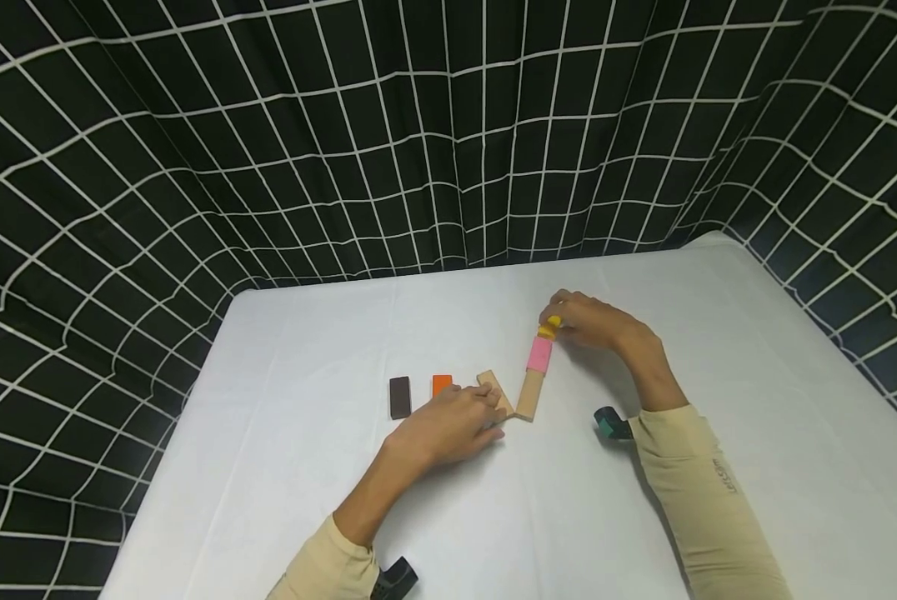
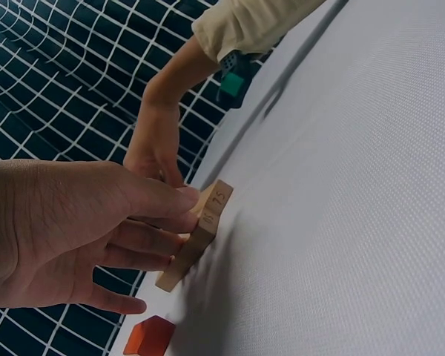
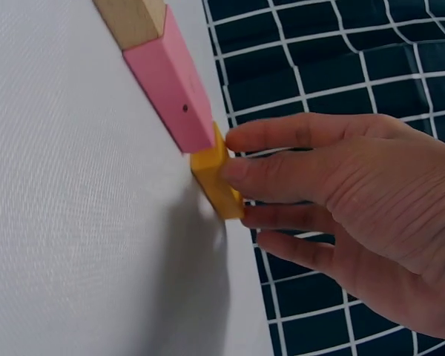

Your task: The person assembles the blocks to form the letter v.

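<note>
My left hand (image 1: 448, 423) (image 2: 81, 230) rests with fairly straight fingers on a slanted wooden block (image 1: 502, 396) (image 2: 182, 261). One end of that block meets a second wooden block (image 1: 529, 395) at an angle, making a V. A pink block (image 1: 539, 355) (image 3: 175, 85) continues from the second block's far end. Beyond the pink one is a yellow block (image 1: 547, 331) (image 3: 215, 178), pinched between the thumb and fingers of my right hand (image 1: 594, 321) (image 3: 341, 193). The hand partly covers the yellow block.
An orange block (image 1: 442, 383) (image 2: 150, 337) lies left of the slanted block, partly behind my left hand in the head view. Farther left lies a dark brown block (image 1: 399, 397). A black curtain with a white grid (image 1: 448, 150) stands behind the white table (image 1: 306, 350).
</note>
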`<state>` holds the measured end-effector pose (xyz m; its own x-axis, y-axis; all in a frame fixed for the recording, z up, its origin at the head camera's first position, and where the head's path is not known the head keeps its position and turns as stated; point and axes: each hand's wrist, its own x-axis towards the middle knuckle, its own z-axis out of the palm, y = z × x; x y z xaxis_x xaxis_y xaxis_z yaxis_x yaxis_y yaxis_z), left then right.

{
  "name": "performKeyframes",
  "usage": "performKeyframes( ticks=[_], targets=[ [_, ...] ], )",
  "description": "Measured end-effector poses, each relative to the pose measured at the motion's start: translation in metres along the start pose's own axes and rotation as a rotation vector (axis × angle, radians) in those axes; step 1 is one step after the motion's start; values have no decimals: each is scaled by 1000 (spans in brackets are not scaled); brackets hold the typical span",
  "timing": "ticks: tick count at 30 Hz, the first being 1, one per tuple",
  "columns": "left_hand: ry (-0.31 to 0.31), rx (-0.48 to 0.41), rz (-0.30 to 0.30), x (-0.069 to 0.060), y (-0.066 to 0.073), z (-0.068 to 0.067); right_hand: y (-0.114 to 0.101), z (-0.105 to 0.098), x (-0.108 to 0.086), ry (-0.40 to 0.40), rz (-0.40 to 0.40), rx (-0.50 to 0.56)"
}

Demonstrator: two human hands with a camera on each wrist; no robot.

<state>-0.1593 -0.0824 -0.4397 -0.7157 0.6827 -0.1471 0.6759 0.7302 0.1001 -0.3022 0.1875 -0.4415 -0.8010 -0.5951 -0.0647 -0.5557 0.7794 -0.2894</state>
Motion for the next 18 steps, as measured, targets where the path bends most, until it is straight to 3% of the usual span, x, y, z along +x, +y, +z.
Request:
performKeyframes(
  ticks=[8, 18],
  targets=[
    [8, 8, 6, 1, 0, 0, -4, -2, 0, 0, -55, 31],
    [13, -4, 14, 1, -1, -1, -9, -2, 0, 3, -53, 35]
  ],
)
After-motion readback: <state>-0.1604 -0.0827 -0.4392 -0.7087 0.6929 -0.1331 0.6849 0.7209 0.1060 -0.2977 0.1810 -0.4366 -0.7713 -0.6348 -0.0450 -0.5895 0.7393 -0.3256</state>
